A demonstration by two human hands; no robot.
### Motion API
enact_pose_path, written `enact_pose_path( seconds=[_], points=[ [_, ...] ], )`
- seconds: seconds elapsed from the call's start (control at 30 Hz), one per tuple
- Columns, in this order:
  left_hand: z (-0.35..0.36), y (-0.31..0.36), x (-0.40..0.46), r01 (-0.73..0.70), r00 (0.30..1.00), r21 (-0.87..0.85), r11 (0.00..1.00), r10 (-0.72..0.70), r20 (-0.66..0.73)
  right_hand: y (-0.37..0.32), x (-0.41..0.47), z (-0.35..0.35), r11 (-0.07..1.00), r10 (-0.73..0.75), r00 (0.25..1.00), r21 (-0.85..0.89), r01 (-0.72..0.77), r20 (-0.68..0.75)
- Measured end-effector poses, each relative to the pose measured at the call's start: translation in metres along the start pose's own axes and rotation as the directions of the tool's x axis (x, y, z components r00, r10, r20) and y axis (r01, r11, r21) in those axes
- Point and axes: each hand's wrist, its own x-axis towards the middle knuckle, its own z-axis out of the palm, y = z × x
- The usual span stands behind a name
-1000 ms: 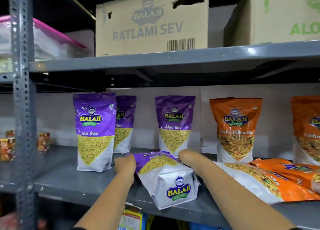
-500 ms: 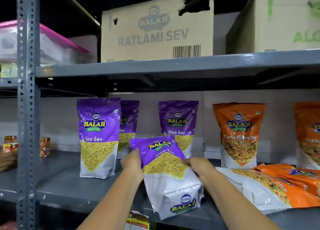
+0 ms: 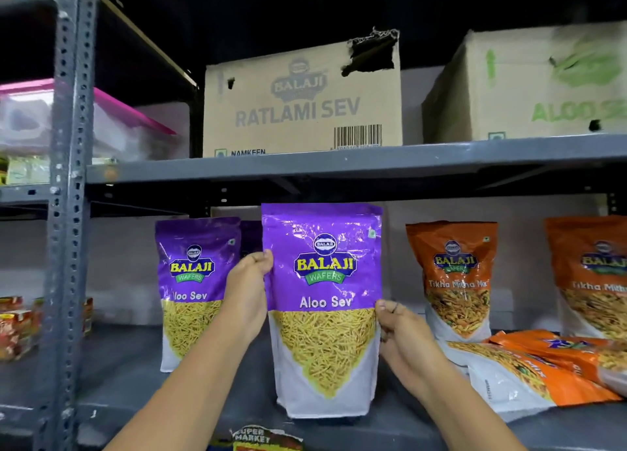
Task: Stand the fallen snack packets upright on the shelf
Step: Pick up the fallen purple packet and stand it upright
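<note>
A purple Aloo Sev packet (image 3: 324,301) stands upright near the front edge of the grey shelf (image 3: 122,376). My left hand (image 3: 246,294) grips its left edge and my right hand (image 3: 400,338) grips its right edge. Another purple Aloo Sev packet (image 3: 193,291) stands upright to the left, and a further purple one behind is mostly hidden. Two orange Tikha Mitha Mix packets stand upright at the back right, one in the middle (image 3: 454,277) and one at the frame edge (image 3: 590,274). Two orange packets (image 3: 529,372) lie flat on the shelf at the right.
A perforated steel upright (image 3: 69,213) bounds the shelf on the left. The shelf above (image 3: 339,162) carries a Ratlami Sev carton (image 3: 302,101) and an Aloo Sev carton (image 3: 529,87). Small red packs (image 3: 17,325) sit in the neighbouring bay.
The purple packet lay flat at the shelf front, then was tilted up, and now stands upright between both hands. The view has come closer and tilted up.
</note>
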Motion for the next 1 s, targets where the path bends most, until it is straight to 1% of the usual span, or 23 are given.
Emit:
enact_pose_path(
  seconds=[0.07,0.17,0.33,0.4,0.6,0.7,0.73,0.8,0.87,0.9,0.93,0.97,1.0],
  points=[
    [-0.002,-0.003,-0.001,-0.001,1.000,0.013,1.000,0.001,-0.006,0.000,-0.004,0.004,1.000,-0.014,1.000,-0.022,0.014,-0.015],
    [-0.002,-0.007,0.003,0.018,1.000,0.009,1.000,-0.017,-0.020,0.000,0.000,0.007,1.000,-0.009,0.995,-0.021,0.007,-0.098],
    [0.003,-0.016,0.024,0.051,0.999,-0.009,0.999,-0.051,-0.016,0.001,0.027,0.011,0.997,-0.011,0.978,-0.076,-0.004,-0.207],
    [0.006,-0.019,0.033,0.049,0.998,-0.006,0.999,-0.049,-0.046,0.004,0.040,0.014,0.995,-0.006,0.971,-0.103,-0.019,-0.238],
    [-0.001,-0.040,0.059,0.074,0.988,0.025,0.997,-0.070,-0.141,0.035,0.069,0.013,0.984,-0.013,0.959,-0.173,-0.038,-0.283],
    [0.001,-0.045,0.059,0.080,0.986,-0.046,0.996,-0.085,-0.142,0.038,0.067,0.015,0.981,-0.012,0.956,-0.186,-0.045,-0.292],
    [0.003,-0.045,0.057,0.063,0.984,-0.054,0.997,-0.071,-0.163,0.036,0.067,0.016,0.980,-0.010,0.956,-0.192,-0.049,-0.295],
    [0.010,-0.044,0.053,-0.021,0.964,0.039,0.999,0.031,-0.265,0.031,0.064,0.016,0.978,0.002,0.956,-0.197,-0.062,-0.293],
    [0.019,-0.043,0.044,-0.144,0.906,0.168,0.975,0.198,-0.374,0.020,0.057,0.019,0.977,0.018,0.955,-0.195,-0.079,-0.296],
    [0.026,-0.042,0.037,-0.233,0.871,0.224,0.946,0.305,-0.385,0.011,0.051,0.019,0.980,0.011,0.961,-0.190,-0.066,-0.278],
    [0.034,-0.043,0.027,-0.347,0.821,0.292,0.891,0.439,-0.364,0.000,0.043,0.019,0.980,-0.024,0.968,-0.197,-0.027,-0.249],
    [0.045,-0.042,0.016,-0.461,0.764,0.365,0.809,0.571,-0.299,-0.013,0.033,0.014,0.976,-0.075,0.971,-0.217,0.025,-0.228],
    [0.057,-0.043,0.004,-0.563,0.712,0.411,0.716,0.674,-0.199,-0.026,0.022,0.008,0.970,-0.125,0.967,-0.234,0.072,-0.222]
  ],
)
